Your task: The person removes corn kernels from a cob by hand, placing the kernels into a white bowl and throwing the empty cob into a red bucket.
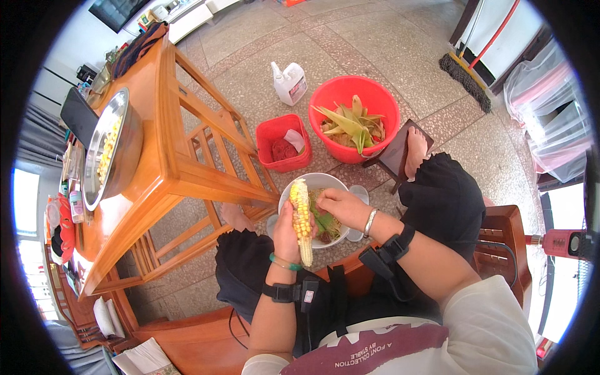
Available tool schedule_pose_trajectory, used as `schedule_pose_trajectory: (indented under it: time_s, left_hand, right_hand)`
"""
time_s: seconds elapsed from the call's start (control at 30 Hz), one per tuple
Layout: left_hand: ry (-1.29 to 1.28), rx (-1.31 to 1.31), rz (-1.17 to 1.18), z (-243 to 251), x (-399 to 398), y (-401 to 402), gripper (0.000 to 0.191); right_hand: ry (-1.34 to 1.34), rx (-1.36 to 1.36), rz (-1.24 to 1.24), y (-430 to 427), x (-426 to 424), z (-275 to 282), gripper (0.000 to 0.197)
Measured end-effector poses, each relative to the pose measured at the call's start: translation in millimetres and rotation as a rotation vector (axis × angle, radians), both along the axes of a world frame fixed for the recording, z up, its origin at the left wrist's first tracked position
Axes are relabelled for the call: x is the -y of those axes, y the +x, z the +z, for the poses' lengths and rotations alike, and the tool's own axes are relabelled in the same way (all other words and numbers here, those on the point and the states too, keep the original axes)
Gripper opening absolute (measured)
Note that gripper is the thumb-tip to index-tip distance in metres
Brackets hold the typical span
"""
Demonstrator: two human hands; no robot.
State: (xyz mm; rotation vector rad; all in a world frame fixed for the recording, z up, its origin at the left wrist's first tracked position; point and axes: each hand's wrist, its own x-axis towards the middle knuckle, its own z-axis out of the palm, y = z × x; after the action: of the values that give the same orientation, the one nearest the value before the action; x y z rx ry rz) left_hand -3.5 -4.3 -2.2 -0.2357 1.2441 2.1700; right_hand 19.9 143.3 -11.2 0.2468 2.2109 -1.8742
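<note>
An ear of corn [302,218], husked and with some of its kernels gone near the top, stands in my left hand [287,236]. Just to the right of the cob is my right hand [341,206], its fingers curled together; whether they pinch anything cannot be told. Both hands are over a white basin [335,180], where green husk and corn silk [328,225] lie. At the left, a steel bowl [136,136] on the wooden table [150,164] holds loose yellow kernels [111,145].
Ahead on the floor are a red tub [323,101] of corn husks [351,119], a small red bin [307,161] and a white plastic jug [291,86]. My foot rests on a low dark stool [398,150]. A broom [464,79] leans at the upper right.
</note>
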Motion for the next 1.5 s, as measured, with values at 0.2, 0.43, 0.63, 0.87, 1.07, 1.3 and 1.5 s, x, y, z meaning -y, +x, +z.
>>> schedule_pose_trajectory:
  time_s: [0.2, 0.43, 0.63, 0.87, 1.07, 1.3, 1.5]
  left_hand:
    - [-0.052, -0.003, -0.046, -6, 4, 0, 0.035]
    - [-0.110, -0.034, -0.104, 1, 2, 3, 0.037]
    - [-0.198, -0.181, -0.160, -17, 7, 4, 0.043]
    - [-0.156, -0.188, -0.096, -13, -1, 5, 0.039]
    - [-0.133, -0.195, -0.108, -7, 0, 2, 0.041]
    - [-0.169, -0.215, -0.061, -18, 2, 3, 0.041]
    - [-0.157, -0.233, -0.080, -14, 1, 4, 0.041]
  right_hand:
    - [-0.309, 0.260, 0.171, 1, 0, 12, 0.031]
    - [-0.283, 0.220, 0.225, 3, -1, 10, 0.038]
    - [-0.351, 0.324, 0.284, 2, -3, 16, 0.028]
    - [-0.322, 0.248, 0.194, 6, 1, 13, 0.024]
    - [-0.481, 0.244, 0.194, 5, 0, 17, 0.027]
    - [-0.189, 0.101, 0.251, 6, 3, 17, 0.025]
    - [-0.218, 0.116, 0.242, 7, 2, 19, 0.025]
